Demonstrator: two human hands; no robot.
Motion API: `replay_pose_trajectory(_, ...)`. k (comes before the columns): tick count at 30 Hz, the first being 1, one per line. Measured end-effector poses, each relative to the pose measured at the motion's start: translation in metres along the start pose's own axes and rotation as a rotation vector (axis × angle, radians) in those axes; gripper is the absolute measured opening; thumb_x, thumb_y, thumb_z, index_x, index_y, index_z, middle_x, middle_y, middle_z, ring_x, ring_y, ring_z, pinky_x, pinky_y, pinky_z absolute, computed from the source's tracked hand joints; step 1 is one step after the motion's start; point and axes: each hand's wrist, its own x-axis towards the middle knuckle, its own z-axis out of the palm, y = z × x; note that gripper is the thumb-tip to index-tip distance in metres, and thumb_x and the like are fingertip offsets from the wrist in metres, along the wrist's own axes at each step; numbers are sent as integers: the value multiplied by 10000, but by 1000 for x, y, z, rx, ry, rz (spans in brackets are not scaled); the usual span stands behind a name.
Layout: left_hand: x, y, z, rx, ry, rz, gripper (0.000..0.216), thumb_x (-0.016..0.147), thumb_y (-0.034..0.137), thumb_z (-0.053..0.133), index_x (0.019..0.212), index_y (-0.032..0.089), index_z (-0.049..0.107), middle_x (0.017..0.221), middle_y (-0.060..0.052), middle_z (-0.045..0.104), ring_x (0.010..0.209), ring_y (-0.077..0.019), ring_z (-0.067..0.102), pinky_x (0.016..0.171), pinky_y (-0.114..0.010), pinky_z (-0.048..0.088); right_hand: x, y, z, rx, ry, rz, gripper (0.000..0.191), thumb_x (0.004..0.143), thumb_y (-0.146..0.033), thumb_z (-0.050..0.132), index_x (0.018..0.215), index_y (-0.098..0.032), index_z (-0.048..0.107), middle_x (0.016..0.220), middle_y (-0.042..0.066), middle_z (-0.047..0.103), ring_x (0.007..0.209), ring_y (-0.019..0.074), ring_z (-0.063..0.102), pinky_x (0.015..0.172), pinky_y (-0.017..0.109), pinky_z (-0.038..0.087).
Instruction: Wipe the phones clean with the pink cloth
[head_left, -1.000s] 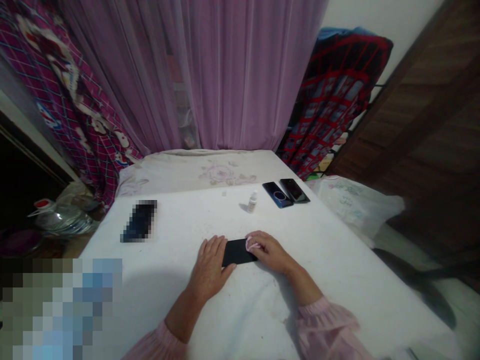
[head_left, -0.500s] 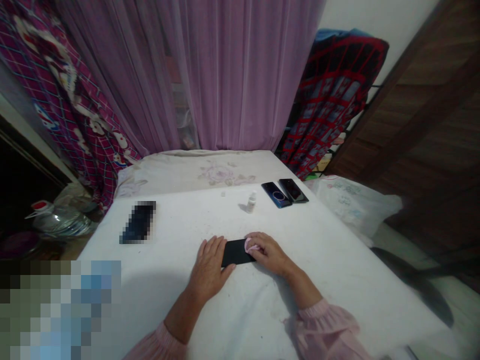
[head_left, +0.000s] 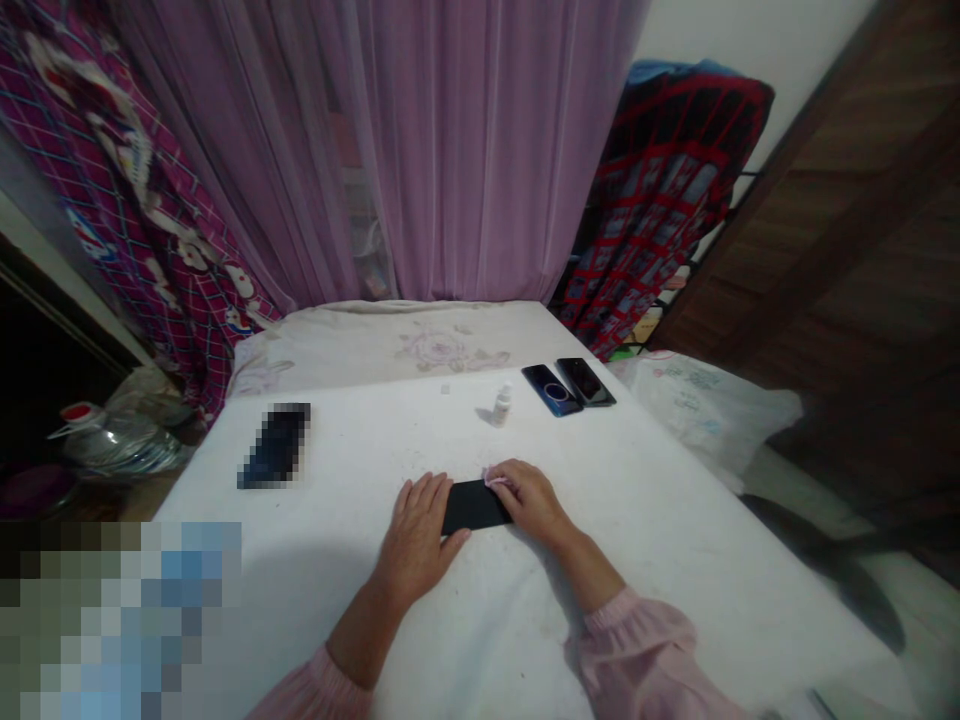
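Observation:
A black phone [head_left: 477,506] lies flat on the white-covered table. My left hand [head_left: 417,535] holds its left end, fingers along the far side and thumb at the near edge. In my right hand [head_left: 529,503] a small pink cloth [head_left: 495,478] is pinched against the phone's upper right part. The right end of the phone is hidden under that hand. Beyond the hands stands a small white bottle [head_left: 502,406], upright.
Two dark phones, a blue-backed one [head_left: 553,390] and a black one [head_left: 586,382], lie side by side at the back right. A blurred-out dark object [head_left: 276,445] lies at the left. A plastic bag [head_left: 705,405] sits beyond the table's right edge.
My right hand has slid the pink cloth slightly away from me and left, to the phone's far edge. My left hand stays in place.

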Motion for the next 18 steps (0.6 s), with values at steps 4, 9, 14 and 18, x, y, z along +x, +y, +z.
replay_pose_trajectory(4,0,-1,1,3,-15,2,620,935,464,493,1429,106,382,1473,-167,472,1393,-315,380,1167,-541,238,-3,-1,-3,21,-9,-28,124,873,-183,533,882,-226,648,920,43,699,901,200,624,836,346,442)
replay_pose_trajectory(9,-1,-2,2,-18,18,18,613,942,475,470,1455,160,353,1475,-156,472,1393,-308,384,1161,-547,240,-12,-3,-14,95,-128,-54,139,789,-158,591,822,-240,698,1105,46,663,1056,214,601,915,361,435)
replay_pose_trajectory(14,0,-1,0,-12,-2,2,606,937,475,481,1432,139,384,1467,-161,482,1386,-317,392,1164,-551,240,-8,-6,-9,49,-95,-16,132,831,-184,588,849,-245,704,1012,41,681,971,204,611,889,358,435)
replay_pose_trajectory(18,0,0,0,-12,-3,2,601,935,480,481,1435,162,384,1470,-145,482,1390,-313,390,1164,-552,247,0,-9,3,-56,-17,61,131,887,-208,557,898,-245,681,937,41,701,910,208,615,843,357,423)
